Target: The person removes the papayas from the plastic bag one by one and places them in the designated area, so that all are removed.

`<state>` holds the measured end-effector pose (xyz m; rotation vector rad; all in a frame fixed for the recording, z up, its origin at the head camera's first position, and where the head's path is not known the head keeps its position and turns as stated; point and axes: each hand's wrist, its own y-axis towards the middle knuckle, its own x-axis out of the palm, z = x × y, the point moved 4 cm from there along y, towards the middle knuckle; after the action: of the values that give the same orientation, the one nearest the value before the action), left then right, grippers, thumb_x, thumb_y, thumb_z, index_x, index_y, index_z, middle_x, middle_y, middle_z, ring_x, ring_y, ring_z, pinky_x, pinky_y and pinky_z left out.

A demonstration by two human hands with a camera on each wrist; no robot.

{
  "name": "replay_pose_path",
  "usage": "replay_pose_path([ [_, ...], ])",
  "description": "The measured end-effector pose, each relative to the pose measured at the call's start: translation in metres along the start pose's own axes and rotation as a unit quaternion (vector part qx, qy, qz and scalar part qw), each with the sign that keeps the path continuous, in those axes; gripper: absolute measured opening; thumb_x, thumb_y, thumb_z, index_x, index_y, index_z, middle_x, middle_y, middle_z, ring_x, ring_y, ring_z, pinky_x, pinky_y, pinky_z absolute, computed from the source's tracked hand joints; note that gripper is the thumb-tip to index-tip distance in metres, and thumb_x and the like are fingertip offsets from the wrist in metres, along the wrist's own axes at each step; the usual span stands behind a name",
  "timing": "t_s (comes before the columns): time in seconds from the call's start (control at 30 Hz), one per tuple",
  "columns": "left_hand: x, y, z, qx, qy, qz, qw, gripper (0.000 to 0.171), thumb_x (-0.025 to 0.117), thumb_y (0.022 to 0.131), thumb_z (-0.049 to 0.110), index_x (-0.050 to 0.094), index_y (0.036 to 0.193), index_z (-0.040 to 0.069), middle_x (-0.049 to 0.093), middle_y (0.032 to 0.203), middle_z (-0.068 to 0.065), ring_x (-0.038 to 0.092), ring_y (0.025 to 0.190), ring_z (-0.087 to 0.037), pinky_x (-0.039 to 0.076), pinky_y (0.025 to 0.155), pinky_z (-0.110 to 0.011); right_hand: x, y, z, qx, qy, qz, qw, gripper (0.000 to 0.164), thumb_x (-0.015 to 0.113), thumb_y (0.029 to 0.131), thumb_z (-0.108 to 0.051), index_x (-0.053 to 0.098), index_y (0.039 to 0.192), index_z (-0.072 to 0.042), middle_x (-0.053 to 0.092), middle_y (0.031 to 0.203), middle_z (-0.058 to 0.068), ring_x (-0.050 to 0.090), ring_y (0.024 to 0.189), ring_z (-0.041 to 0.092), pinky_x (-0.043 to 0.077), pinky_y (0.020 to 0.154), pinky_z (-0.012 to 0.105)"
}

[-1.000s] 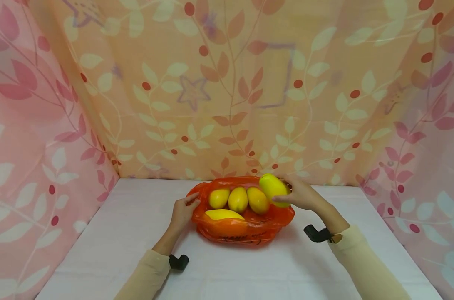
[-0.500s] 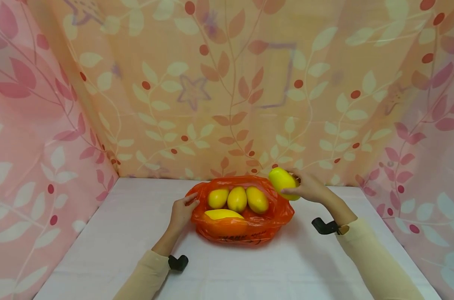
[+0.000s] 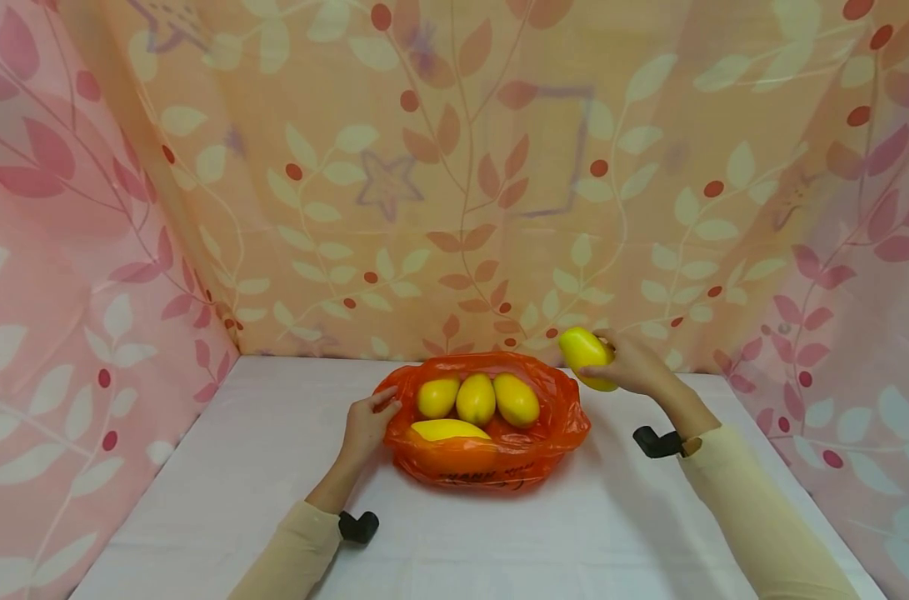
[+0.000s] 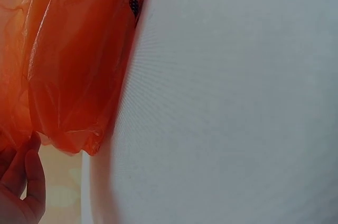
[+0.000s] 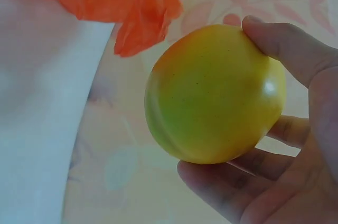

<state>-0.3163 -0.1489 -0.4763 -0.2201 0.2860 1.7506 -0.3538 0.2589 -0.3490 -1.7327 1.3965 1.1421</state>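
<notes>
An orange plastic bag [image 3: 465,477] with dark print lies open-mouthed on the white table. Three yellow mangoes [image 3: 476,400] sit in a row inside it, and a longer yellow mango [image 3: 448,430] is in front of them, partly covered by the bag's near side. At the bag's left rim, my left hand [image 3: 364,429] pinches the plastic [image 4: 79,76] with its fingertips. My right hand [image 3: 636,364] holds a yellow mango [image 3: 585,352] in the air, right of the bag. Its thumb and fingers curl round the fruit [image 5: 216,94], which shows green and orange tints up close.
A white cloth covers the table [image 3: 274,483]. Behind it hangs a leaf-patterned curtain [image 3: 454,167], with pink patterned curtains [image 3: 72,292] on both sides. Each wrist wears a black camera mount [image 3: 658,442].
My right hand has lifted the mango up and to the right, from over the bag's right rim to clear of it. The left hand stays at the left rim.
</notes>
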Motion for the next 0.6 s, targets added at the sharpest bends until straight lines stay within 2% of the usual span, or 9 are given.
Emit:
replay_pose_path([
  [0.1, 0.0, -0.001, 0.001, 0.004, 0.003, -0.006, 1.0, 0.039, 0.066, 0.091, 0.013, 0.063, 0.128, 0.0, 0.063, 0.129, -0.02, 0.05, 0.132, -0.035, 0.042, 0.11, -0.047, 0.0, 0.003, 0.008, 0.016, 0.009, -0.002, 1.0, 0.081, 0.073, 0.084, -0.043, 0.04, 0.141, 0.004, 0.059, 0.121, 0.027, 0.058, 0.098, 0.035, 0.054, 0.084, 0.048],
  [0.27, 0.002, -0.001, -0.001, -0.009, 0.004, -0.016, 0.9998, 0.041, 0.065, 0.092, 0.016, 0.061, 0.13, 0.002, 0.061, 0.132, -0.02, 0.049, 0.132, -0.035, 0.044, 0.108, -0.047, 0.004, 0.011, 0.022, 0.023, 0.019, -0.002, 1.0, 0.077, 0.073, 0.084, -0.041, 0.043, 0.137, 0.006, 0.059, 0.119, 0.027, 0.058, 0.098, 0.036, 0.054, 0.084, 0.047],
  [0.6, 0.002, 0.0, -0.001, -0.005, 0.007, -0.014, 0.9999, 0.04, 0.065, 0.092, 0.016, 0.062, 0.13, 0.003, 0.061, 0.133, -0.018, 0.048, 0.133, -0.036, 0.042, 0.11, -0.047, 0.022, 0.023, 0.053, 0.07, 0.062, -0.004, 0.996, 0.076, 0.07, 0.086, -0.042, 0.043, 0.137, 0.007, 0.054, 0.126, 0.03, 0.055, 0.103, 0.04, 0.052, 0.087, 0.049],
])
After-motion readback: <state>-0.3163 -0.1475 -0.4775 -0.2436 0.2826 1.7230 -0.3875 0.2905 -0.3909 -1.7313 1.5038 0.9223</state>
